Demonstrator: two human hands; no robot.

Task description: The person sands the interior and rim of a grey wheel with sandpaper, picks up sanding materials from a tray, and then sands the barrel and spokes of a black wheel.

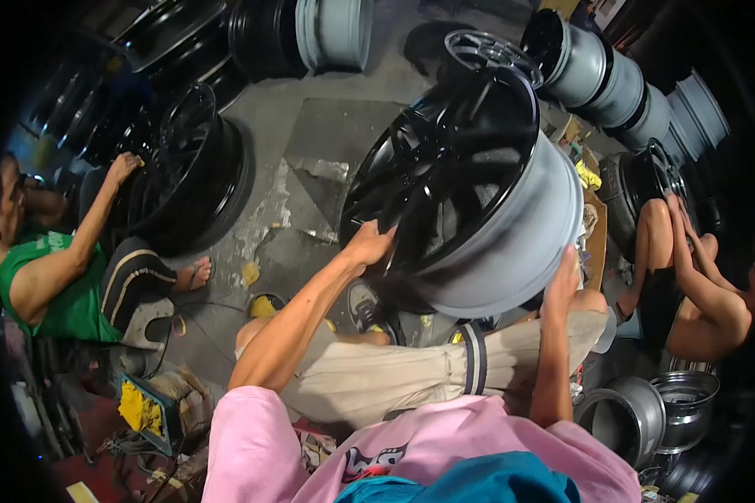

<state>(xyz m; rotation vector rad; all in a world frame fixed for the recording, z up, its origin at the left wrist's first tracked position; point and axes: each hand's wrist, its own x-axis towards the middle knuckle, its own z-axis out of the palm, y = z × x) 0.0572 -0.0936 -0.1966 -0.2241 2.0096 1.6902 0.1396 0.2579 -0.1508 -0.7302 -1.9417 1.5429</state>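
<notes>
A large alloy wheel (520,226) with a glossy black spoked face and a grey barrel is tilted up in front of my knees. My left hand (371,245) is closed at the near lower left part of the black face, its fingertips reaching in by a spoke. On the other side my right hand (561,283) grips the grey barrel near its back edge, with most of its fingers hidden behind the wheel. Another spoked wheel face (493,54) shows just beyond the top of this wheel.
At left, a person in a green top (54,277) works on a black wheel (197,184); another person (688,277) sits at right by a wheel. Grey barrels (617,88) lie in a row behind. Bare metal rims (684,402) lie lower right, a yellow cloth (140,408) lower left.
</notes>
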